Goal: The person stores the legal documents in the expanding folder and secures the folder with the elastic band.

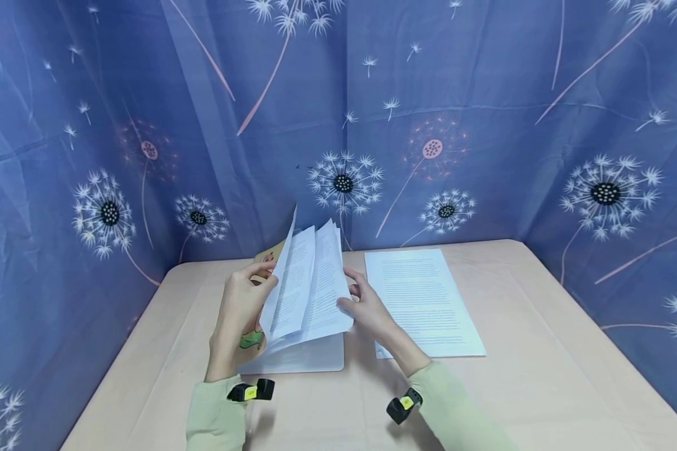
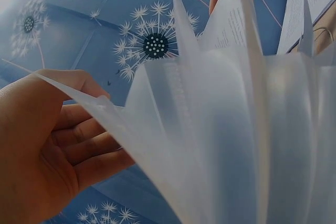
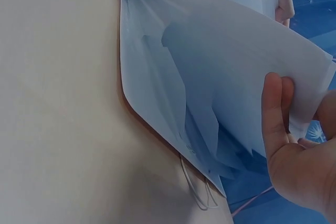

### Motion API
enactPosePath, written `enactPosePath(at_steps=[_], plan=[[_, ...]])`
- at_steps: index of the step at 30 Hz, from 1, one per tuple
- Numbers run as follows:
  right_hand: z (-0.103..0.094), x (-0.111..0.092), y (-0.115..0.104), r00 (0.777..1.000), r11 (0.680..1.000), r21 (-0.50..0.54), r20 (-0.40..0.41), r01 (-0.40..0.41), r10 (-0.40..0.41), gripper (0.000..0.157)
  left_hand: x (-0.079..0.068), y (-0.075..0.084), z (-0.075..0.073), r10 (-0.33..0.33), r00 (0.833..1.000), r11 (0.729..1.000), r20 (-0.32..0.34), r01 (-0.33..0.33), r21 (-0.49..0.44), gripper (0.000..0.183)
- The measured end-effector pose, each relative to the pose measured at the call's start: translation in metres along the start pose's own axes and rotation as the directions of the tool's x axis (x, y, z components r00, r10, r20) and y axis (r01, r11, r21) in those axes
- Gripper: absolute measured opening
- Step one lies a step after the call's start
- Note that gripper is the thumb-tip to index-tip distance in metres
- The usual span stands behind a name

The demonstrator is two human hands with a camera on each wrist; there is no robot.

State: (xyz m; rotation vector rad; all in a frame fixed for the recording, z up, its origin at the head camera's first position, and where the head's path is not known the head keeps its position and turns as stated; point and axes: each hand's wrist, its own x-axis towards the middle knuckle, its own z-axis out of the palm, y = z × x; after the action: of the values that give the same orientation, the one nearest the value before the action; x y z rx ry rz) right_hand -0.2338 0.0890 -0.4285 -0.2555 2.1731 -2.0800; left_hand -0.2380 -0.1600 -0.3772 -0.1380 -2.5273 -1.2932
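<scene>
An expanding file folder with translucent pockets stands spread on the table, left of centre. My left hand pinches the edge of a pocket sheet at the folder's left side, with the other fingers loosely bent behind it in the left wrist view. On the other side, my right hand grips the right edge of several printed sheets, thumb in front. These sheets stand tilted among the pockets; their lower parts are partly hidden. A tan cover with a green print shows behind my left hand.
To the right of the folder lies a flat stack of printed paper. A thin cord loop hangs from the folder's edge. Blue dandelion-print curtains enclose the back and sides of the pale tabletop.
</scene>
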Motion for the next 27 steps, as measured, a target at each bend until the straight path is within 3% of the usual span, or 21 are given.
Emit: enactPosePath(at_steps=[8,20,27], plan=[[0.008,0.003,0.007,0.999,1.000,-0.020,0.044,0.024,-0.023,0.072,-0.001,-0.001,-0.001,0.007,1.000,1.000,0.001,-0.007,0.004,0.033],[0.020,0.001,0.007,0.995,1.000,-0.023,0.100,-0.008,0.010,0.073,0.000,0.000,-0.001,0.007,1.000,1.000,0.004,-0.007,0.000,0.033],[0.025,0.001,0.007,0.992,0.996,-0.088,0.129,-0.004,0.015,0.067,0.000,0.001,0.001,-0.005,1.000,1.000,0.003,0.005,0.002,0.032]])
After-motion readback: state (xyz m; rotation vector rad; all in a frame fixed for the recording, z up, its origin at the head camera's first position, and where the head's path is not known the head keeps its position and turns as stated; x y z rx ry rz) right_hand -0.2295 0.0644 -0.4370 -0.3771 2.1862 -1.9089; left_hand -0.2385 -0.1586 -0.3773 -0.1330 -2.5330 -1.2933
